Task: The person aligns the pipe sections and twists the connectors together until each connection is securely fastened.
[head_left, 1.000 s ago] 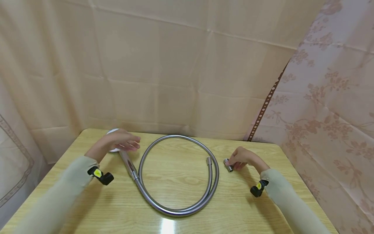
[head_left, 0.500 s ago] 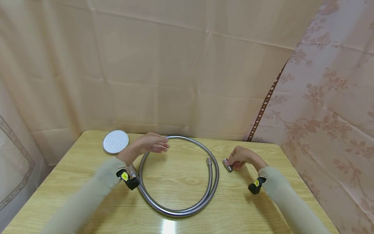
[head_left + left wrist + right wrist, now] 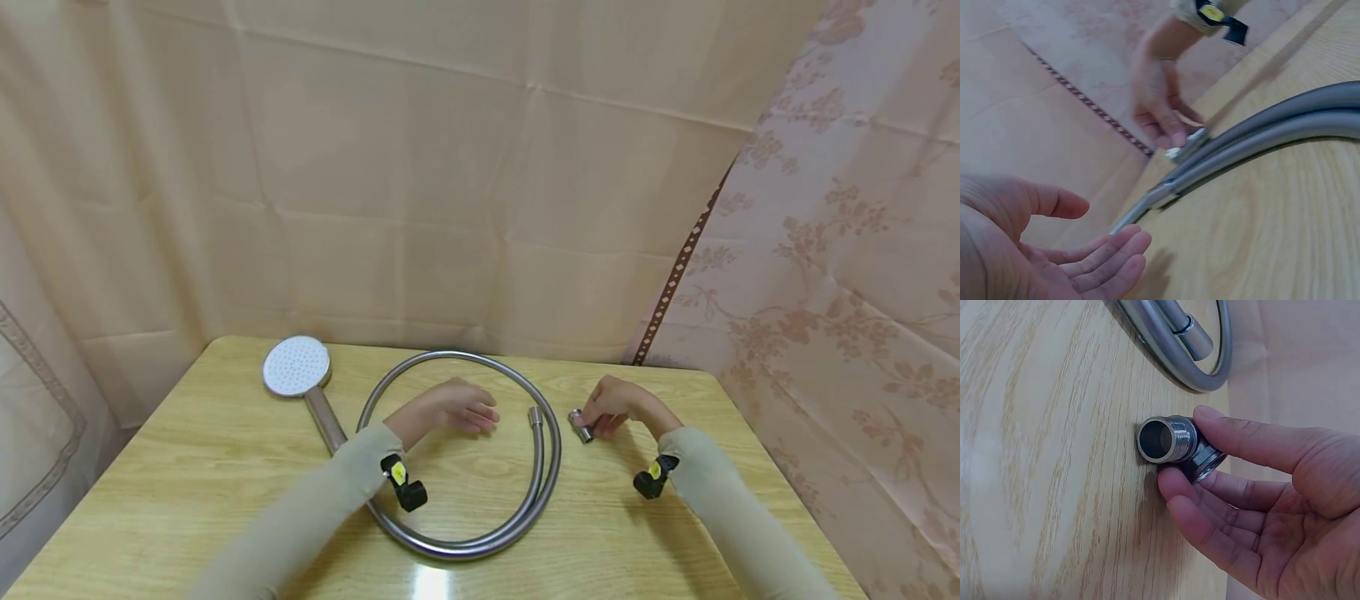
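A grey metal shower hose (image 3: pixel 555 467) lies in a loop on the table, its free end fitting (image 3: pixel 535 417) pointing away at the loop's right side. My left hand (image 3: pixel 459 406) hovers above the inside of the loop with relaxed fingers, holding nothing; in the left wrist view its fingers (image 3: pixel 1113 259) are near the hose end. My right hand (image 3: pixel 618 404) pinches a small chrome threaded pipe fitting (image 3: pixel 1169 440) between thumb and fingers, just right of the loop. The fitting has an open threaded mouth and a side branch.
At the left lies a shower head (image 3: pixel 297 367) with a white spray face, its handle (image 3: pixel 325 419) running toward the hose; my left sleeve covers where they meet. A beige curtain (image 3: pixel 390 208) stands behind the wooden table (image 3: pixel 150 467), a floral one (image 3: pixel 847 275) at the right.
My left hand has moved right, from over the shower head to inside the hose loop, uncovering the shower head. The right hand with the fitting has shifted slightly left.
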Motion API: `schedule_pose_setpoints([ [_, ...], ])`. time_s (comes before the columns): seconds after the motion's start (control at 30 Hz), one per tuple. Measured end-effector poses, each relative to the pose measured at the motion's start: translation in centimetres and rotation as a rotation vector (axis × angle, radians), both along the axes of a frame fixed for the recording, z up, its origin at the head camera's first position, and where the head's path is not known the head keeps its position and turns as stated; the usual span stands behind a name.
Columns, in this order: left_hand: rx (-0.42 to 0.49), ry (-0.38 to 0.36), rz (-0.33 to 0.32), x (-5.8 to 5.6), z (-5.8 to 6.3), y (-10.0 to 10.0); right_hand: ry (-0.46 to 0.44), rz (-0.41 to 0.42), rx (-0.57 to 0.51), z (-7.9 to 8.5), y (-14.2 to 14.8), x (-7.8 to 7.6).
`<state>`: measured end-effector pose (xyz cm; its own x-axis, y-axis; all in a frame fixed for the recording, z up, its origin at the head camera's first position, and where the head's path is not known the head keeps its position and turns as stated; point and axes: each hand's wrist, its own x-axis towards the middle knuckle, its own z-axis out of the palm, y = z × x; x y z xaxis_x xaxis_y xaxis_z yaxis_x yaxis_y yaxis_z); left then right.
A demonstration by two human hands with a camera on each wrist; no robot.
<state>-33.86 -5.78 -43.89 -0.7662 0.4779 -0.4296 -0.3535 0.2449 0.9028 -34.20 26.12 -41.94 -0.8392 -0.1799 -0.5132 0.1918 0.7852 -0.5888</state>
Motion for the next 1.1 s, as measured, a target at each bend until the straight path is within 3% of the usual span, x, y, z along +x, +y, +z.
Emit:
schedule_pose_setpoints([
  [0.27, -0.033, 0.0, 0.057, 0.1, -1.0, 3.8, -0.002, 0.027, 0.0, 0.0, -0.2, 0.0],
  [0.57, -0.103, 0.032, 0.008, 0.2, -1.0, 5.6, -0.01, 0.019, 0.005, -0.1, -0.3, -0.1],
  [0.83, -0.199, 0.115, -0.108, 0.9, -0.5, 6.3, -0.014, 0.02, 0.018, 0.0, -0.5, -0.2],
  [1.1, -0.286, 0.188, -0.056, 1.2, -0.4, 7.2, -0.019, 0.022, 0.03, 0.1, -0.7, -0.3],
])
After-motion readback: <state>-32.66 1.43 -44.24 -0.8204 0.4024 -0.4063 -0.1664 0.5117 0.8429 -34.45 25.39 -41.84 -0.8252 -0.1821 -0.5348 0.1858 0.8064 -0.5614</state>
